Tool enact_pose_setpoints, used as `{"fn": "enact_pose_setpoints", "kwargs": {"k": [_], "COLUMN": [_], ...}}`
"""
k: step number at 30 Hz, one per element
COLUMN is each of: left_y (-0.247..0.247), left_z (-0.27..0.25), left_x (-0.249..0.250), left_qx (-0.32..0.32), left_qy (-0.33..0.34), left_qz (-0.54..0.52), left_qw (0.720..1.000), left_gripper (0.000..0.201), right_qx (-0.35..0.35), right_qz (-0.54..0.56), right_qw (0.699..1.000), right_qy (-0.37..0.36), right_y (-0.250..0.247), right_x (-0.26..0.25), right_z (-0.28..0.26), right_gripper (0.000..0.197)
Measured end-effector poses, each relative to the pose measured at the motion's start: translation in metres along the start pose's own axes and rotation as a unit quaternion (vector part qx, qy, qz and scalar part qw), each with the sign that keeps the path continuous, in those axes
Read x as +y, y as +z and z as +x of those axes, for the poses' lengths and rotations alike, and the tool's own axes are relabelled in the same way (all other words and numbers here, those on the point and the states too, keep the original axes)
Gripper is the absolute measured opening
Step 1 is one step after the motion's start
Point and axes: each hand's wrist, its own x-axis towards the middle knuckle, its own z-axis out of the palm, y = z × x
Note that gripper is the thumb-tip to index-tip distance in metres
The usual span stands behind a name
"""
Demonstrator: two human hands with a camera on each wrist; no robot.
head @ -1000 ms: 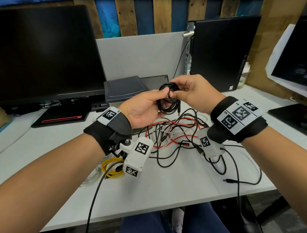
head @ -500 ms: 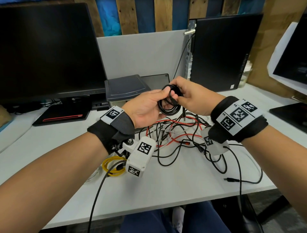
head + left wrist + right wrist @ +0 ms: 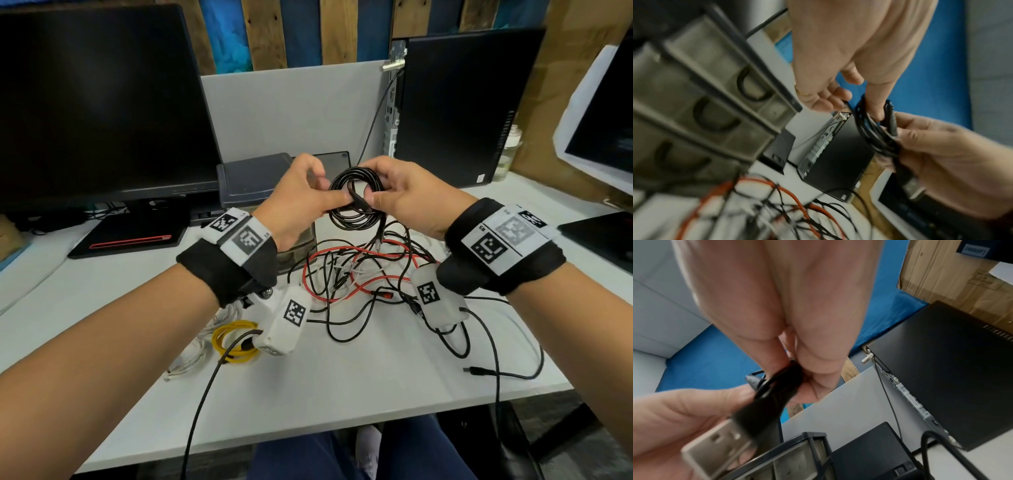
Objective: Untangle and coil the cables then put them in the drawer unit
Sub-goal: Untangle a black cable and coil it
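Black cable coil [image 3: 356, 198] now higher, pinched by left hand [image 3: 298, 202] and right hand [image 3: 407, 202].

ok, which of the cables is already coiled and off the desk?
The black cable, held as a loop between both hands above the desk. The yellow cable is coiled but lies on the desk; the red cable is tangled.

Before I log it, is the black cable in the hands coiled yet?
Coiled: the black cable forms stacked loops pinched between both hands.
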Motion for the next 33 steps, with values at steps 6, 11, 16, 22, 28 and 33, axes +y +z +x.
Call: {"fn": "enact_pose_setpoints", "kwargs": {"k": [6,11,16,22,28,33], "left_y": [-0.001,0.008,0.01,-0.005,-0.004,0.004], "left_z": [-0.004,-0.005,-0.002,-0.004,-0.004,-0.003], "left_x": [0.007,0.007,0.014,0.008,-0.002,-0.005], "left_qx": [-0.003,0.0,-0.015,-0.09,-0.081,-0.076], "left_qy": [0.014,-0.006,-0.064,-0.067,-0.061,-0.034], "left_qz": [0.096,0.118,0.064,0.196,0.172,-0.032], "left_qw": [0.995,0.993,0.996,0.974,0.98,0.996], "left_gripper": [0.005,0.02,0.03,0.028,0.022,0.024], "right_qx": [0.038,0.033,0.016,0.067,0.068,0.064], "right_qz": [-0.048,-0.063,-0.11,0.046,0.12,0.145], "right_qw": [0.998,0.997,0.994,0.996,0.99,0.987], "right_qy": [0.012,0.009,0.014,0.027,0.03,0.023], "right_y": [0.001,0.004,0.01,0.001,-0.001,-0.002], "right_x": [0.003,-0.001,0.001,0.002,-0.001,0.0], "right_z": [0.003,0.001,-0.003,0.001,0.001,-0.001], "right_gripper": [0.03,0.032,0.03,0.02,0.022,0.021]}}
